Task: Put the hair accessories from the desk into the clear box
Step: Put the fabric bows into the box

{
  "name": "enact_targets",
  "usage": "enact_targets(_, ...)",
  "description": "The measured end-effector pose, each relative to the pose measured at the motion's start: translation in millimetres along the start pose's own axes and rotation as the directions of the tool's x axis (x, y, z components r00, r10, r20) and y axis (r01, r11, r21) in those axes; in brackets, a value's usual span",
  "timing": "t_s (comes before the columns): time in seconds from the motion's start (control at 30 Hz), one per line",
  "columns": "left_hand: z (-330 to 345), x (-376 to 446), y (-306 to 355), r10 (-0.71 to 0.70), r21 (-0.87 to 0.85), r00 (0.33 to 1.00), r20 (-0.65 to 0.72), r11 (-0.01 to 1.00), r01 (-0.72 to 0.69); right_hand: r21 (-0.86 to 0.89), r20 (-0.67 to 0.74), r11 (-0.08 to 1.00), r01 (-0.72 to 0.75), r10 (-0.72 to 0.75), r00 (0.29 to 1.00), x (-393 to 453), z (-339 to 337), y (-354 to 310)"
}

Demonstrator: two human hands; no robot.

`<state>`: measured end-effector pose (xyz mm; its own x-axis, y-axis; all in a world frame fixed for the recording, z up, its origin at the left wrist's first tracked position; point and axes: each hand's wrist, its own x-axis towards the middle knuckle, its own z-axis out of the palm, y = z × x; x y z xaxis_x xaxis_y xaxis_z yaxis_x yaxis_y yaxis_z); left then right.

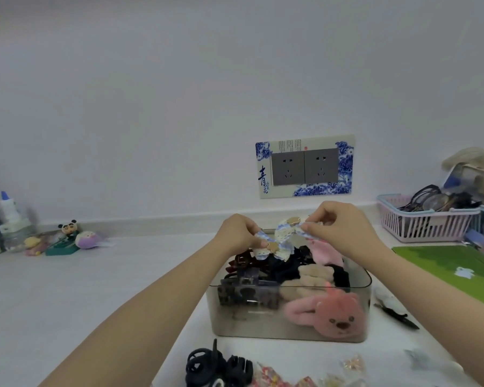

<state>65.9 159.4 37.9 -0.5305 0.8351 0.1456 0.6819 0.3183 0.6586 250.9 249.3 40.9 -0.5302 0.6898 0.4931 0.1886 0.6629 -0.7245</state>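
- White wall with a blue-and-white decorated socket plate (305,166) is filling the upper frame; a pale tabletop (95,289) is running across the lower half.
- Left hand (239,233) and right hand (338,229) are each pinching one end of a blue-and-cream lace bow clip (284,237), holding it in the air just above the far rim of the clear box (291,311) at frame centre.
- Bow clip's long axis is lying roughly left to right across the frame, with the left end sitting lower than the right; the decorated face is pointing toward the camera.
- Clear box is already holding claw clips and plush pieces, including a pink plush clip (330,317) against the near wall.
- Step judged: carrying the bow clip over the box for placement.
- Next move is calling for lowering it onto the pile and releasing both pinches.
- Black claw clips (215,367) are waiting on the tabletop at lower centre; a black clip (397,317) is lying right of the box.
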Motion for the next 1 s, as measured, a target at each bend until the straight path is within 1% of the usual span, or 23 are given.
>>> enact_targets(0.1,3,1,2,-0.008,-0.06,1.0,-0.002,0.998,0.008,-0.026,0.195,0.999,-0.044,0.048,0.98,-3,5,-1)
enact_targets(0.13,4,2,2,-0.011,-0.067,1.0,-0.005,0.998,0.011,-0.04,0.236,0.997,-0.066,0.074,0.969,-2,6,1)
enact_targets(0.2,4,2,2,-0.011,-0.076,1.0,-0.002,0.997,0.011,-0.073,0.272,0.993,-0.095,0.112,0.956,2,8,2)
enact_targets(0.27,3,0,1,0.008,-0.08,1.0,0.01,0.997,-0.007,-0.115,0.332,0.988,-0.103,0.136,0.933,5,9,-1)
enact_targets(0.33,3,-4,1,0.039,-0.071,0.999,0.034,0.997,-0.036,-0.178,0.385,0.982,-0.07,0.135,0.913,7,13,-4)
enact_targets(0.43,2,-10,1,0.072,-0.05,0.993,0.091,0.996,-0.068,-0.226,0.414,0.973,-0.042,0.135,0.9,9,22,-4)
enact_targets(0.5,2,-13,-1,0.099,-0.082,0.986,0.131,0.993,-0.088,-0.32,0.443,0.947,0.04,0.112,0.89,9,27,-4)
enact_targets(0.53,1,-13,-2,0.125,-0.072,0.981,0.147,0.991,-0.115,-0.368,0.456,0.926,0.084,0.101,0.884,11,29,-5)
enact_targets(0.57,1,-13,-5,0.158,-0.007,0.976,0.153,0.987,-0.159,-0.406,0.47,0.906,0.122,0.092,0.878,10,30,-6)
enact_targets(0.6,2,-11,-8,0.196,0.103,0.969,0.151,0.972,-0.212,-0.435,0.483,0.888,0.148,0.091,0.871,10,30,-7)
enact_targets(0.63,3,-11,-10,0.234,0.21,0.961,0.147,0.942,-0.261,-0.453,0.496,0.875,0.172,0.087,0.864,10,29,-7)
enact_targets(0.7,4,-10,-11,0.274,0.336,0.948,0.162,0.888,-0.314,-0.47,0.531,0.857,0.212,0.082,0.844,10,28,-8)
enact_targets(0.77,5,-11,-11,0.247,0.432,0.948,0.201,0.846,-0.312,-0.48,0.549,0.843,0.243,0.073,0.833,9,29,-8)
enact_targets(0.83,7,-12,-10,0.181,0.5,0.956,0.229,0.821,-0.275,-0.502,0.513,0.82,0.274,0.027,0.858,7,30,-8)
enact_targets(0.93,8,-12,-11,0.133,0.522,0.963,0.234,0.818,-0.239,-0.488,0.452,0.832,0.264,-0.018,0.892,10,29,-4)
enact_targets(1.0,9,-11,-10,0.113,0.552,0.965,0.237,0.802,-0.23,-0.576,0.468,0.761,0.299,0.007,0.884,11,30,-1)
